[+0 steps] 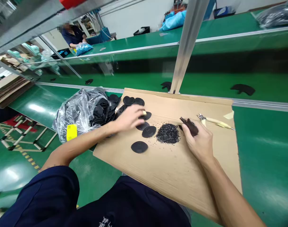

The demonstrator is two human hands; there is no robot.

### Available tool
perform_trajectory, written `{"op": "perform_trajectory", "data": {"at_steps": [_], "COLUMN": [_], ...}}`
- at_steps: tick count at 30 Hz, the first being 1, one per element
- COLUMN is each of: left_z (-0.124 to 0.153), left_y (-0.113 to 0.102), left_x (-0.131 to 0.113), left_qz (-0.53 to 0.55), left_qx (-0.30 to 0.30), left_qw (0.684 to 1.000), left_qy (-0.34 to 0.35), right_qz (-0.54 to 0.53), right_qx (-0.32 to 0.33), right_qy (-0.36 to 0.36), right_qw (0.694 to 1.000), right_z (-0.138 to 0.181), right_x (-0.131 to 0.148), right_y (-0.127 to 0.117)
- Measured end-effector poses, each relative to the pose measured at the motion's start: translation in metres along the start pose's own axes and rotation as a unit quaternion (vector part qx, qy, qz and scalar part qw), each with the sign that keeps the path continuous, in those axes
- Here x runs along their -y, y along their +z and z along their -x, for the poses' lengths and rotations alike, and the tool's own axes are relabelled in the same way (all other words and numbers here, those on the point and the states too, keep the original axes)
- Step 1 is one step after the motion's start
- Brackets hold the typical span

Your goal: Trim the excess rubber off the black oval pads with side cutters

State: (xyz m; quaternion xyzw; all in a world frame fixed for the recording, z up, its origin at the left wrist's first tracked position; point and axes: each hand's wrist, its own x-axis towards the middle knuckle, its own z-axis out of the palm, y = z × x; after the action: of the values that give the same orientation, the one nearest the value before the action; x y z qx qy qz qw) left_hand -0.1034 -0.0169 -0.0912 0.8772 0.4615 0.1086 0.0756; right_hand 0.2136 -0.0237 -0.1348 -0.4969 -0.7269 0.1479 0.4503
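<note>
My left hand (129,118) is over the cardboard, its fingers stretched out and slightly blurred, with a yellow cover on one fingertip. Under and beside those fingers lie flat black oval pieces (149,131); whether the hand touches one I cannot tell. My right hand (201,142) is closed around a dark hand tool (192,126) with a narrow tip pointing left. Between the two hands is a heap of small black scraps (167,133). Cutting pliers (216,121) with pale yellow handles lie beyond my right hand.
The cardboard sheet (177,170) covers part of the green bench (264,151). At left, a clear plastic bag (71,108) with a yellow label spills more black pieces (103,110). A metal post (188,44) rises behind the cardboard. Across the bench sits another person (73,34).
</note>
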Motion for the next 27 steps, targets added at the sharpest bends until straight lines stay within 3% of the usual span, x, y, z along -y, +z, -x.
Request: {"op": "perform_trajectory", "data": {"at_steps": [2, 3, 6, 12, 16, 18, 20, 23, 27], "left_z": [0.024, 0.034, 0.050, 0.025, 0.025, 0.032, 0.043, 0.060, 0.077], "left_y": [0.017, 0.024, 0.042, 0.047, 0.016, -0.010, -0.036, -0.067, -0.084], "left_x": [-0.032, -0.043, -0.049, -0.003, 0.008, 0.017, 0.035, 0.069, 0.093], "left_qz": [0.015, 0.006, -0.025, -0.048, -0.067, -0.090, -0.124, -0.160, -0.154], "left_qx": [0.038, 0.064, 0.061, -0.005, -0.036, -0.027, 0.024, 0.127, 0.187], "left_qw": [0.993, 0.989, 0.993, 0.998, 0.997, 0.993, 0.975, 0.924, 0.900], "left_qy": [0.110, 0.133, 0.096, -0.035, -0.032, -0.076, -0.181, -0.324, -0.361], "right_qz": [-0.005, -0.007, -0.009, -0.007, 0.001, 0.008, 0.016, 0.025, 0.037], "right_qx": [-0.009, -0.011, -0.008, -0.009, -0.023, -0.027, -0.033, -0.038, -0.034], "right_qy": [-0.006, -0.008, -0.009, -0.021, -0.023, -0.024, -0.030, -0.042, -0.042], "right_qw": [1.000, 1.000, 1.000, 1.000, 0.999, 0.999, 0.999, 0.998, 0.998], "right_z": [0.000, 0.000, 0.000, -0.001, -0.002, -0.003, -0.003, -0.004, -0.005], "right_x": [0.000, 0.000, 0.000, 0.001, 0.000, -0.001, -0.002, -0.003, -0.003], "right_y": [0.000, 0.000, 0.000, 0.001, 0.002, 0.002, 0.003, 0.004, 0.005]}}
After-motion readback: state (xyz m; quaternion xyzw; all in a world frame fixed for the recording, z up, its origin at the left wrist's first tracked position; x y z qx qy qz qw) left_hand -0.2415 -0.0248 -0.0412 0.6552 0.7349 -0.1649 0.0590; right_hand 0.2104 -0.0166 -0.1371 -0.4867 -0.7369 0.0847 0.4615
